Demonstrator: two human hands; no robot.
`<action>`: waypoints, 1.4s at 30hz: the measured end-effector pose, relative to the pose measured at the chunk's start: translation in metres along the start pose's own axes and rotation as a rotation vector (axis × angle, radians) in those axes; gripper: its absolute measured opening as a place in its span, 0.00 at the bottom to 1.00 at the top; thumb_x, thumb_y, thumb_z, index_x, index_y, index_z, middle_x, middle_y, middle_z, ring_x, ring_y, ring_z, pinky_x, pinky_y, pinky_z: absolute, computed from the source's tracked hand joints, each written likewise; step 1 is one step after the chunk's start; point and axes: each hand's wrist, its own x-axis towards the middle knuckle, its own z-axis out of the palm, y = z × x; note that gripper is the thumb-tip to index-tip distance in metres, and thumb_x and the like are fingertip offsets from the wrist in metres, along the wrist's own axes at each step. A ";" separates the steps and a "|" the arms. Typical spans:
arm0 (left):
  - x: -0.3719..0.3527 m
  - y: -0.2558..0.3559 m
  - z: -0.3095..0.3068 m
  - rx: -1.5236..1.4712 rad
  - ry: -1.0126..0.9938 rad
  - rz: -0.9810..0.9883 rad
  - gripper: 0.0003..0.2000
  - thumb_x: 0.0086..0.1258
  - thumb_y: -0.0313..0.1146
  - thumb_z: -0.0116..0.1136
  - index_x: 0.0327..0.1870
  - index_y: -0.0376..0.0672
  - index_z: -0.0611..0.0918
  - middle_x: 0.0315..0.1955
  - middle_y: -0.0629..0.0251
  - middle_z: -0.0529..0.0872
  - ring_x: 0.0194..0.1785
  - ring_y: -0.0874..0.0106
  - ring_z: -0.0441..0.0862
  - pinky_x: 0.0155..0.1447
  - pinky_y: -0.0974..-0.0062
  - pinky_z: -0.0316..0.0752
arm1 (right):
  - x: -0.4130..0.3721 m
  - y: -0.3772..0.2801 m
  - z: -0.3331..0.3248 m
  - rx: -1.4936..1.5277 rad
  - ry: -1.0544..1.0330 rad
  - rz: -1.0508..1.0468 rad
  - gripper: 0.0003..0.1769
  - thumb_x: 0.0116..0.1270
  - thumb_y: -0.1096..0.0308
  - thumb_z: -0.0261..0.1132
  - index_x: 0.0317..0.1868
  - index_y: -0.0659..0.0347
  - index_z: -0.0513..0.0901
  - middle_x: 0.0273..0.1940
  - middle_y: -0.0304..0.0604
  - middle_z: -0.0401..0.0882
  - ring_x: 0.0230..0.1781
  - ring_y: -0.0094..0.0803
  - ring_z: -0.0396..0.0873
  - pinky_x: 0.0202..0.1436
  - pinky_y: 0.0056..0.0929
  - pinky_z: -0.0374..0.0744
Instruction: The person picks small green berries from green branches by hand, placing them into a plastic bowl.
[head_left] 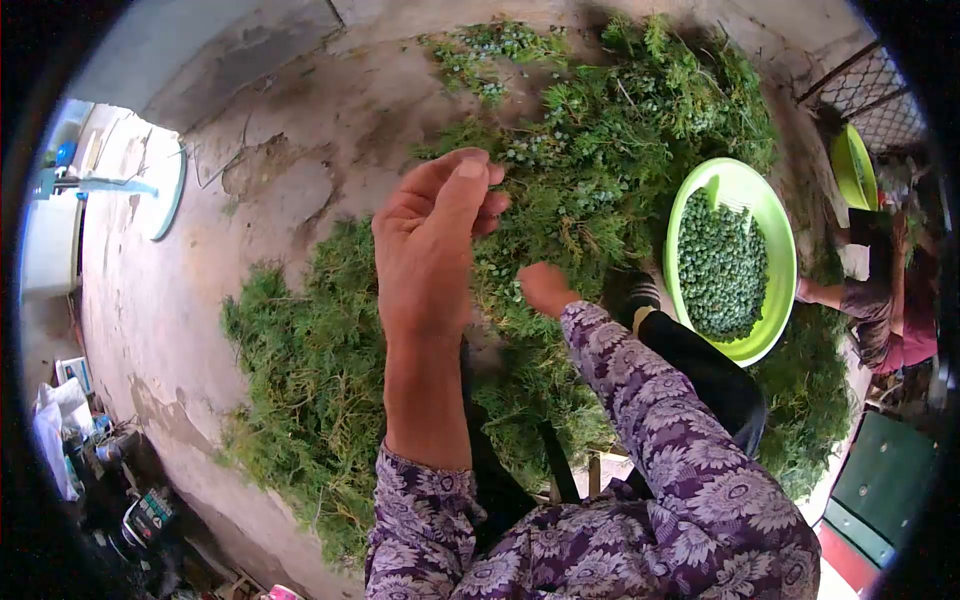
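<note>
While the left hand [430,240] hovers with its fingers pressed together against the thumb, the right hand [545,288] is sunk in the green sprigs [320,370]; its fingers are hidden, so I cannot tell their grip. Picking looks partway done. To the right, one lime bowl [735,178] is well filled with green berries [722,265], yet one big heap still bears berries. At far right are a second bowl [853,165] and another person [885,300].

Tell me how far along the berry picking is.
Done: the green bowl holds a layer of small green berries, below the rim. In hand: the left hand and right hand are at the greenery. Left: a broad heap of branches covers the ground, with berry clusters showing on some.
</note>
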 end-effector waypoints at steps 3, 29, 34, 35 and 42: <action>0.000 -0.001 -0.004 -0.021 -0.015 0.030 0.11 0.61 0.33 0.54 0.39 0.35 0.78 0.32 0.60 0.82 0.29 0.74 0.78 0.33 0.79 0.71 | -0.002 0.015 -0.018 0.046 0.075 0.013 0.07 0.51 0.71 0.53 0.28 0.62 0.77 0.26 0.54 0.75 0.29 0.50 0.74 0.33 0.46 0.73; 0.000 -0.056 0.027 -0.134 -0.142 -0.245 0.18 0.59 0.35 0.57 0.47 0.36 0.71 0.35 0.65 0.77 0.35 0.72 0.76 0.37 0.76 0.72 | -0.131 -0.082 -0.200 0.148 0.947 -0.405 0.14 0.49 0.78 0.59 0.39 0.62 0.77 0.31 0.47 0.74 0.30 0.43 0.74 0.32 0.35 0.73; -0.002 -0.065 0.041 0.060 -0.150 -0.268 0.23 0.53 0.29 0.62 0.50 0.30 0.68 0.36 0.60 0.77 0.37 0.68 0.77 0.42 0.73 0.72 | -0.135 -0.090 -0.190 0.121 0.880 -0.431 0.14 0.44 0.76 0.60 0.36 0.59 0.77 0.30 0.43 0.72 0.28 0.40 0.72 0.29 0.34 0.72; -0.002 -0.069 0.041 0.066 -0.154 -0.271 0.23 0.53 0.29 0.62 0.50 0.30 0.68 0.36 0.60 0.77 0.37 0.68 0.77 0.42 0.73 0.72 | -0.137 -0.089 -0.189 0.084 0.877 -0.437 0.13 0.44 0.76 0.60 0.34 0.59 0.77 0.30 0.42 0.71 0.28 0.39 0.72 0.29 0.33 0.71; 0.006 -0.072 0.043 0.181 -0.159 -0.246 0.18 0.52 0.23 0.58 0.45 0.30 0.71 0.30 0.62 0.78 0.30 0.74 0.76 0.34 0.78 0.71 | -0.149 -0.082 -0.198 0.148 0.715 -0.432 0.13 0.44 0.75 0.62 0.35 0.59 0.77 0.34 0.43 0.72 0.31 0.41 0.73 0.32 0.34 0.73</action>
